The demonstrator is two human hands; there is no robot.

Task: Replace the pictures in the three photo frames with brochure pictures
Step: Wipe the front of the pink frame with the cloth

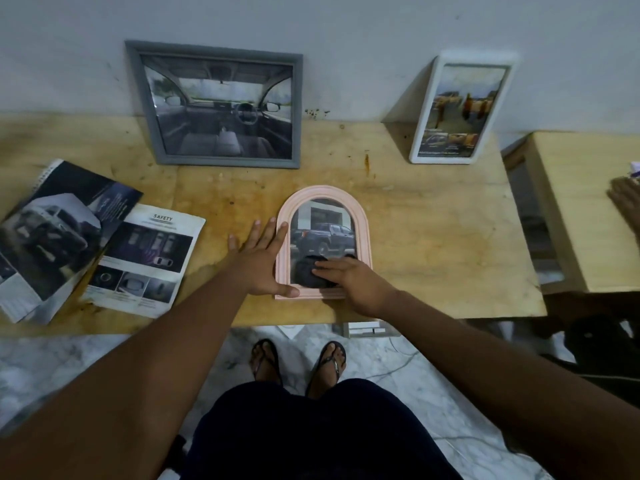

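The pink arched frame (324, 192) lies flat on the desk (433, 237). The left hand (263, 265) lies open along its left edge, and the right hand (353, 282) rests flat on its glass, so neither grip is closed. It looks light, stiff, breakable and slick-fronted. It is best held by the side rims.

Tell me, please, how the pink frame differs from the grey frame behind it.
The pink frame lies flat on the table under the left hand and right hand; the grey frame leans on the wall, untouched. The pink frame is arched and tall, the grey frame rectangular and wide. The pink frame shows a dark pickup, the grey frame a car cabin. Both hold vehicle pictures.
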